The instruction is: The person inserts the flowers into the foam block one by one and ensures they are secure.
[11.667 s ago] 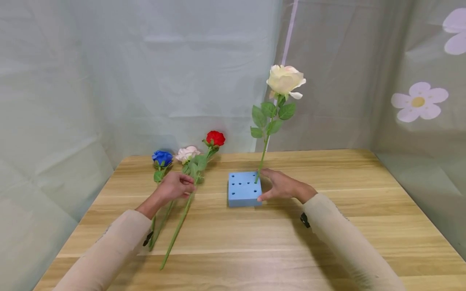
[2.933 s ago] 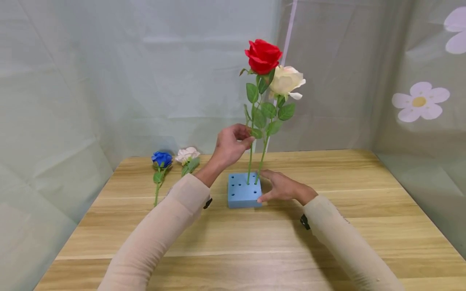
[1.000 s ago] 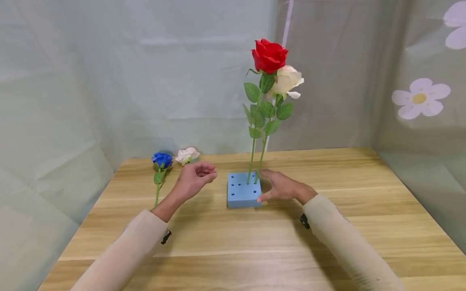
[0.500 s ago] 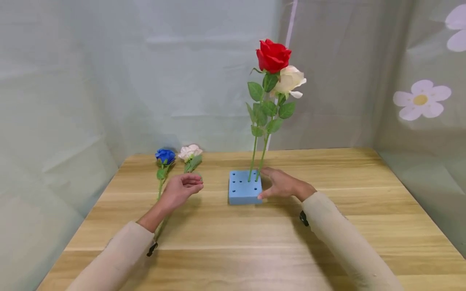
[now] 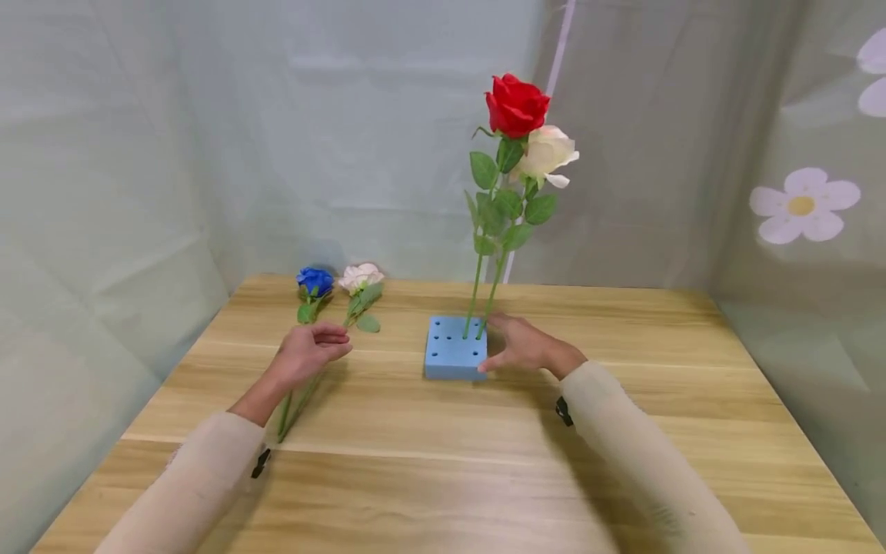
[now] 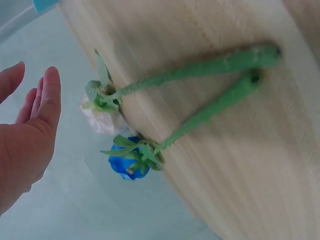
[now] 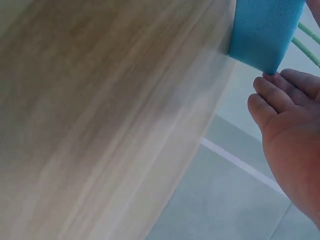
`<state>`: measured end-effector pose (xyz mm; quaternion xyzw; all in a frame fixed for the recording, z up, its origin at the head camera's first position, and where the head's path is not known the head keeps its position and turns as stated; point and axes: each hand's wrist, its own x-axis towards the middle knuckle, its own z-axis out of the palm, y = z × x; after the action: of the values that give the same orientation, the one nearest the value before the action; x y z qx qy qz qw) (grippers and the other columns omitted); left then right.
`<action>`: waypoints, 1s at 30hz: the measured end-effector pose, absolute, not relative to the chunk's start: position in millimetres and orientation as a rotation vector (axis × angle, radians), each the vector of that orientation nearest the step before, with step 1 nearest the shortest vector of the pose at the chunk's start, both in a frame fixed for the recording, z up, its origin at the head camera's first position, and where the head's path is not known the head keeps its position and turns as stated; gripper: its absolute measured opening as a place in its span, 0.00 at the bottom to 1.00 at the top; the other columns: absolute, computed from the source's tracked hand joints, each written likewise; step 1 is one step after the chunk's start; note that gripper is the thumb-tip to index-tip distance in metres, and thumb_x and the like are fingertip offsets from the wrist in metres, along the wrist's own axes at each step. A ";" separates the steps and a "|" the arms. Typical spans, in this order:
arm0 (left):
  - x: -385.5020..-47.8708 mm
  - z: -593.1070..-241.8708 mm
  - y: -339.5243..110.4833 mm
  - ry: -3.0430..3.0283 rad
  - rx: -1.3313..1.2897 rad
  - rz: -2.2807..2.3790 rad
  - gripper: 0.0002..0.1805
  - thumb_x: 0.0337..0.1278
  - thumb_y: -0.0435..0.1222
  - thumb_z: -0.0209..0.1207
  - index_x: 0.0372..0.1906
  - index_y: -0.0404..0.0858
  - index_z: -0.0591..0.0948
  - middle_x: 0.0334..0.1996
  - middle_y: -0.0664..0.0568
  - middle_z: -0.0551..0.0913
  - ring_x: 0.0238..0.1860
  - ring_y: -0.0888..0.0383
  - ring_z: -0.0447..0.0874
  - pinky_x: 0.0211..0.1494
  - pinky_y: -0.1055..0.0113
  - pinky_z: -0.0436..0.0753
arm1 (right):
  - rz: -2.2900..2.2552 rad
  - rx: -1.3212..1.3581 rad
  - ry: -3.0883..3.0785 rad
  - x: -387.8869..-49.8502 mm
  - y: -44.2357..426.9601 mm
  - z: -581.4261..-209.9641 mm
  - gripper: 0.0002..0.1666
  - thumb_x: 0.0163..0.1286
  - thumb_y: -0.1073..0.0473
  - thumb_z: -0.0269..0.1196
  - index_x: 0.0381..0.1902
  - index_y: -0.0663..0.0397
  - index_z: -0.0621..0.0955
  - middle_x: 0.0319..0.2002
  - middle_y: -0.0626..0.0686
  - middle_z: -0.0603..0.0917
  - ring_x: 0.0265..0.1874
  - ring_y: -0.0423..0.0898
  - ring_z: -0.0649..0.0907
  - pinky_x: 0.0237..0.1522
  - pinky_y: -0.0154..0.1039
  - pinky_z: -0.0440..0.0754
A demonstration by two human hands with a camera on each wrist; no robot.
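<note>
My left hand (image 5: 311,355) hovers over the stems of two roses lying on the table, a blue rose (image 5: 314,281) and a pale pink rose (image 5: 361,277). In the left wrist view its fingers are nearly straight and apart from both stems. My right hand (image 5: 522,344) grips the right side of a light blue block (image 5: 454,369) with holes in its top, thumb at the front corner and fingers at the back. The right wrist view shows fingertips against the block (image 7: 265,35). A red rose (image 5: 515,108) and a cream rose (image 5: 547,154) stand in the block's holes, leaning slightly right.
The wooden table (image 5: 443,492) carries the block near its back middle and the lying roses at left. Pale cloth walls (image 5: 388,154) enclose the back and sides. A printed flower (image 5: 803,206) marks the right wall.
The red rose went from the table into the block beside the cream one. My left hand let go of its stem and moved left to the lying roses. My right hand stayed at the block.
</note>
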<state>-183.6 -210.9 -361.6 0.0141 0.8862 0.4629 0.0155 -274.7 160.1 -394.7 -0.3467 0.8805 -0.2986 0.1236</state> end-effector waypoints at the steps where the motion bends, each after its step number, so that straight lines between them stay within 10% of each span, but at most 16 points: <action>1: -184.8 -361.0 -212.6 2.755 0.047 1.433 0.21 0.66 0.30 0.62 0.57 0.19 0.76 0.52 0.30 0.81 0.52 0.39 0.83 0.47 0.68 0.85 | -0.865 -1.007 2.572 -274.6 159.3 -394.9 0.61 0.55 0.44 0.78 0.74 0.69 0.61 0.73 0.66 0.62 0.73 0.61 0.61 0.73 0.56 0.59; 30: -214.7 -377.4 -256.6 2.750 -0.052 1.165 0.24 0.61 0.31 0.65 0.55 0.18 0.76 0.44 0.32 0.84 0.39 0.50 0.86 0.39 0.64 0.86 | -0.813 -0.872 2.581 -273.0 155.2 -388.0 0.60 0.55 0.44 0.77 0.74 0.68 0.62 0.73 0.64 0.64 0.72 0.61 0.63 0.72 0.55 0.62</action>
<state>-214.7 -256.6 -377.4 -0.0173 0.9179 0.3888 0.0774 -273.0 155.2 -388.0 -0.3032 0.8978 -0.2828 0.1486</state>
